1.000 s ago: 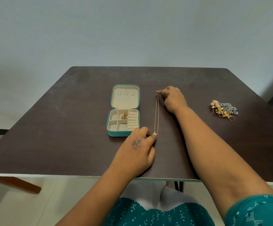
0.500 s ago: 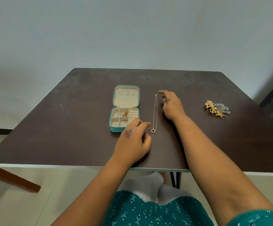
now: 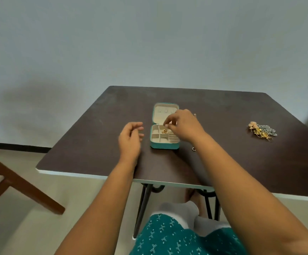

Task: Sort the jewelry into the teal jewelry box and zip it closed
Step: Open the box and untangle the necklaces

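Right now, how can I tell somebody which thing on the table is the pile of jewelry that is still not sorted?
Start from the dark brown table. The open teal jewelry box stands near its middle; the pile of jewelry lies far to the right of it, near the table's right edge. It is a small heap of mixed gold, silver-grey and peach pieces, lying loose on the bare wood.

Dark table point(image 3: 94, 144) against a pale wall point(image 3: 149, 43), beige floor point(image 3: 29, 227).
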